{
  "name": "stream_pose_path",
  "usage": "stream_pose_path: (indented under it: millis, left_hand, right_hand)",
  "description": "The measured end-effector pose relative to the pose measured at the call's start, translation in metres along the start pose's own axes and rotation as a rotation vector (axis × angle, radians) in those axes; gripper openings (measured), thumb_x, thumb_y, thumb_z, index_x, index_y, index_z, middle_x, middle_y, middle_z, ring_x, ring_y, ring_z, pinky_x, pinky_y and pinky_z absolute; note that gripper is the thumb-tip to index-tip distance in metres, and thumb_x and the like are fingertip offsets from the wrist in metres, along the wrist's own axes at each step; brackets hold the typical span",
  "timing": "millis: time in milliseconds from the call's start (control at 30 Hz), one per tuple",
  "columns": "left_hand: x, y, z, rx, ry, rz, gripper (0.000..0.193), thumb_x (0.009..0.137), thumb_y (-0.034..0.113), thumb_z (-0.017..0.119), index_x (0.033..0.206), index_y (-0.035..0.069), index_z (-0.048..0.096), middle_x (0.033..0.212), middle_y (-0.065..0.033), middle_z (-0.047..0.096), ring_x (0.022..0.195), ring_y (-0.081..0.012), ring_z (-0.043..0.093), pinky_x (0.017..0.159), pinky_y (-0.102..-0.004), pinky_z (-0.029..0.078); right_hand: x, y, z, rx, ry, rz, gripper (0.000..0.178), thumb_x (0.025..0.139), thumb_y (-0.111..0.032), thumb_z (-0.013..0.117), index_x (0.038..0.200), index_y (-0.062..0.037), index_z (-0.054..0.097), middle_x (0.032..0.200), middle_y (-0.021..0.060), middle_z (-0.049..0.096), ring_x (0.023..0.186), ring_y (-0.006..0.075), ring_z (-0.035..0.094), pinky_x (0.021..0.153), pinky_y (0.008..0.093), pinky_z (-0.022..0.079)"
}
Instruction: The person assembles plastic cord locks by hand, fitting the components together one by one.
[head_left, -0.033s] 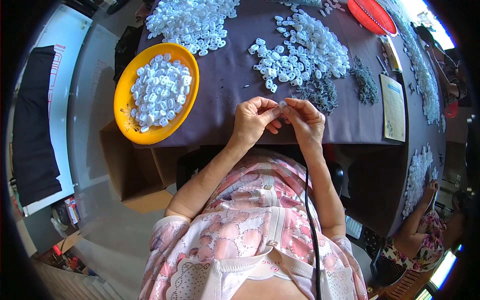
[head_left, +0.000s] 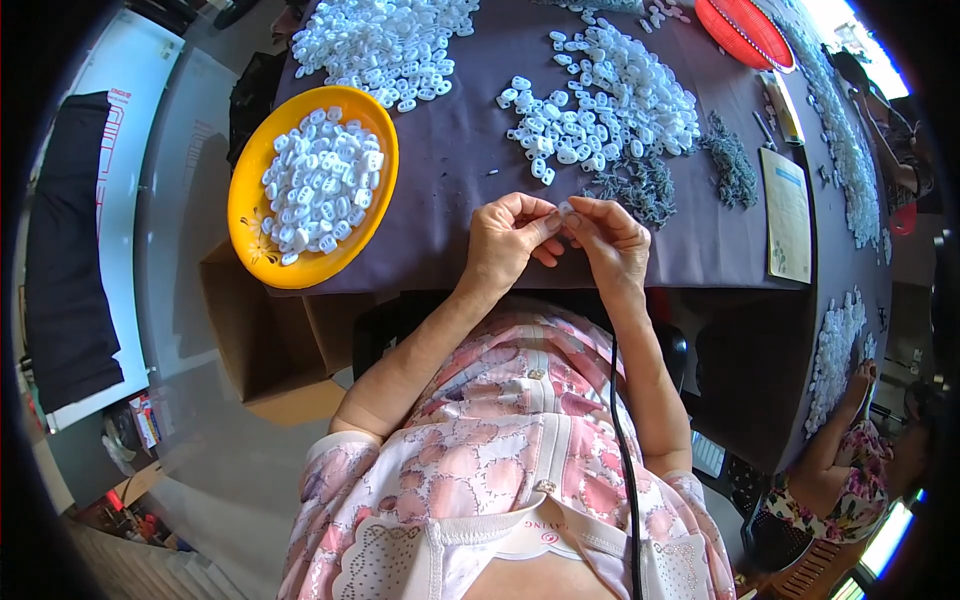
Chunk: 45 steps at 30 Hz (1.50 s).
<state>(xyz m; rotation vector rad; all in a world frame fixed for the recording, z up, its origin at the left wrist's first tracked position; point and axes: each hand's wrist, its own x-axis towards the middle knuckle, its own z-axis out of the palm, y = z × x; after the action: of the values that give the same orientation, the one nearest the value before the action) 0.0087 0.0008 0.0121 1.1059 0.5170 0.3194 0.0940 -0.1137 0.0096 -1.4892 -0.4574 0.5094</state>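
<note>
Close to the table's front edge, my left hand (head_left: 505, 240) and my right hand (head_left: 614, 242) meet at their fingertips. Pinched between them is a small white plastic piece (head_left: 565, 208), mostly covered by the fingers. Just beyond the hands lies a heap of similar white oval pieces with holes (head_left: 630, 95). A pile of small dark grey parts (head_left: 640, 190) sits right behind my right hand, and a second grey pile (head_left: 731, 162) lies further right. To my left, a yellow oval tray (head_left: 382, 215) holds many of the white pieces.
Another white heap (head_left: 385, 45) covers the far left of the dark tablecloth (head_left: 440, 180). A red basket (head_left: 725, 40) stands far right, above a paper booklet (head_left: 787, 215). An open cardboard box (head_left: 235, 320) is below the tray. Two other people (head_left: 840, 465) sit along the right side.
</note>
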Motion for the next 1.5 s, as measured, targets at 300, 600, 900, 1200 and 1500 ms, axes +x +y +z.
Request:
stream_pose_path:
  millis: [300, 600, 900, 1200, 1500]
  left_hand:
    - [-0.002, -0.001, 0.004, -0.043, 0.046, 0.069, 0.009, 0.085, 0.006, 0.064, 0.089, -0.002, 0.063, 0.075, -0.0106, 0.067, 0.057, -0.0134, 0.064, 0.044, -0.0239, 0.052]
    - [-0.005, -0.002, 0.002, 0.237, 0.018, 0.062, 0.009, 0.083, 0.004, 0.065, 0.092, 0.001, 0.066, 0.072, -0.0038, 0.064, 0.052, -0.0074, 0.058, 0.043, -0.0213, 0.047]
    - [0.001, -0.010, -0.001, 0.652, -0.024, 0.450, 0.013, 0.081, -0.005, 0.062, 0.091, -0.001, 0.066, 0.077, -0.0031, 0.061, 0.055, -0.0066, 0.055, 0.048, -0.0209, 0.044]
    - [0.001, -0.013, -0.001, 0.687, 0.008, 0.535, 0.013, 0.076, -0.006, 0.062, 0.086, 0.001, 0.067, 0.078, -0.0119, 0.062, 0.069, -0.0256, 0.064, 0.061, -0.0322, 0.051]
    - [0.003, -0.015, -0.002, 0.761, -0.011, 0.569, 0.007, 0.077, -0.002, 0.061, 0.082, 0.003, 0.064, 0.078, -0.0116, 0.060, 0.069, -0.0300, 0.062, 0.059, -0.0369, 0.049]
  right_hand:
    - [0.000, 0.002, -0.003, 0.141, -0.077, -0.043, 0.020, 0.082, 0.003, 0.064, 0.102, -0.0013, 0.064, 0.088, 0.0010, 0.065, 0.077, 0.0044, 0.057, 0.068, 0.0195, 0.047]
    - [-0.002, -0.012, -0.007, -0.358, -0.103, -0.215, 0.016, 0.081, 0.004, 0.061, 0.097, -0.0007, 0.061, 0.083, 0.0071, 0.065, 0.074, 0.0132, 0.063, 0.065, 0.0251, 0.048]
    - [0.002, 0.000, -0.016, -0.714, -0.166, -0.661, 0.021, 0.073, 0.006, 0.062, 0.089, -0.0045, 0.056, 0.083, 0.0094, 0.062, 0.074, 0.0275, 0.061, 0.063, 0.0344, 0.049]
    - [0.002, -0.001, -0.015, -0.664, -0.143, -0.710, 0.025, 0.069, 0.008, 0.062, 0.089, -0.0061, 0.062, 0.087, 0.0071, 0.062, 0.074, 0.0250, 0.059, 0.064, 0.0330, 0.048]
    - [0.001, 0.001, -0.015, -0.639, -0.147, -0.637, 0.021, 0.069, 0.008, 0.062, 0.085, -0.0050, 0.063, 0.085, 0.0072, 0.062, 0.074, 0.0254, 0.058, 0.064, 0.0327, 0.048]
